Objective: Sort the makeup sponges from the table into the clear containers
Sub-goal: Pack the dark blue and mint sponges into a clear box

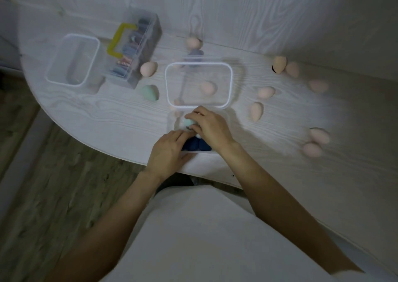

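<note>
Hands meet over a small clear plastic container (172,123) at the near edge of the white wood-grain table (280,113). The right hand (210,126) has its fingers curled round a pale mint-green makeup sponge (187,122) and holds it just above the container. The left hand (167,150) rests on the near side of that container with its fingers bent against it; I cannot tell if it grips the wall. Dark blue sponges (197,144) lie inside, under the hands.

Just behind sits a bigger clear rectangular tub (230,81) with one peach egg-shaped sponge (207,87) in it. A third clear empty-looking tub (72,59) stands far to the left. Next to it is a clear box with a yellow handle (119,42).

Loose peach sponges (266,92) lie on the table to the right, well apart from each other. One more peach sponge (148,68) and a green sponge (149,92) lie between the yellow-handled box and the big tub.
</note>
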A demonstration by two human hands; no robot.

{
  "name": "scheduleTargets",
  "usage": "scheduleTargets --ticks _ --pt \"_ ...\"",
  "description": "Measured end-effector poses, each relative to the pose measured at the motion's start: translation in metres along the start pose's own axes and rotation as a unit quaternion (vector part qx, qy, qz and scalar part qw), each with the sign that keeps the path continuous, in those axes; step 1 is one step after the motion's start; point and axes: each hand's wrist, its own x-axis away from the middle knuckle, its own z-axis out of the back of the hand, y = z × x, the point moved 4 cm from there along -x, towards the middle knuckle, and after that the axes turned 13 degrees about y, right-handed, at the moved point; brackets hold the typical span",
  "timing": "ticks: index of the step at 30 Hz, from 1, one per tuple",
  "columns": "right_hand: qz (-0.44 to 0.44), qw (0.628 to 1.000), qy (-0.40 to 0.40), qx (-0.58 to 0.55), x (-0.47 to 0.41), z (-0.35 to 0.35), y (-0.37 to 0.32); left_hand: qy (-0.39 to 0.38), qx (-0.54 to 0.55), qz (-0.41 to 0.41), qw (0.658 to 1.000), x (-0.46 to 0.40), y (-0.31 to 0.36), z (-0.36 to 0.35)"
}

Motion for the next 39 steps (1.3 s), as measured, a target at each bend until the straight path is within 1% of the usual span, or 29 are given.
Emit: scheduleTargets --ticks 3,6,8,10,12,14,17,19,21,23,26,28,30,32,33,35,37,39 --pt "-0.033 0.999 -0.004 -0.014 -0.001 -0.002 -0.001 0.020 -0.058 -0.012 0.998 0.001 -0.004 0.007" --pt "0.002 0.998 -0.022 0.063 -0.001 -0.004 -0.005 0.005 -0.081 -0.004 0.997 0.001 -0.006 0.007" --pt "0.017 0.993 -0.050 0.109 -0.002 -0.004 -0.006 -0.014 -0.085 0.006 0.996 0.000 -0.007 0.006" --pt "0.032 0.989 -0.076 0.122 0.000 -0.005 -0.006 -0.023 -0.089 0.018 0.996 -0.002 -0.007 0.005" --pt "0.032 0.991 -0.091 0.097 0.001 -0.007 -0.006 -0.020 -0.086 0.042 0.995 -0.002 -0.010 0.004" --pt "0.006 0.995 -0.089 0.054 0.000 -0.008 -0.002 -0.016 -0.081 0.063 0.995 -0.002 -0.012 0.003" --pt "-0.054 0.994 -0.096 -0.012 -0.002 -0.006 0.004 -0.059 -0.089 0.059 0.993 -0.004 -0.010 -0.001" --pt "-0.078 0.990 -0.103 -0.064 -0.001 -0.002 0.007 -0.095 -0.090 0.066 0.989 -0.008 -0.009 -0.003" --pt "-0.094 0.984 -0.081 -0.125 0.003 0.007 0.010 -0.115 -0.086 0.073 0.987 -0.012 -0.009 -0.004" --pt "-0.102 0.983 -0.045 -0.147 0.011 0.018 0.014 -0.123 -0.082 0.066 0.987 -0.016 -0.009 -0.006" --pt "-0.082 0.993 0.026 -0.078 0.025 0.031 0.021 -0.133 -0.076 0.047 0.987 -0.019 -0.010 -0.009" --pt "-0.027 0.997 0.068 -0.013 0.031 0.033 0.023 -0.130 -0.064 0.044 0.989 -0.021 -0.011 -0.010" --pt "0.011 0.996 0.063 0.063 0.034 0.027 0.024 -0.123 -0.053 0.039 0.990 -0.022 -0.012 -0.010" --pt "0.023 0.992 0.034 0.117 0.034 0.019 0.024 -0.121 -0.052 0.032 0.991 -0.022 -0.013 -0.011" --pt "0.031 0.992 0.020 0.123 0.034 0.015 0.022 -0.120 -0.053 0.028 0.991 -0.022 -0.013 -0.012" --pt "0.033 0.994 -0.004 0.101 0.031 0.012 0.019 -0.122 -0.055 0.013 0.991 -0.022 -0.013 -0.014" --pt "0.005 0.998 -0.027 0.057 0.027 0.012 0.019 -0.119 -0.051 -0.006 0.992 -0.023 -0.014 -0.014" --pt "-0.021 0.999 -0.032 0.024 0.025 0.015 0.021 -0.109 -0.041 -0.014 0.993 -0.023 -0.015 -0.012"
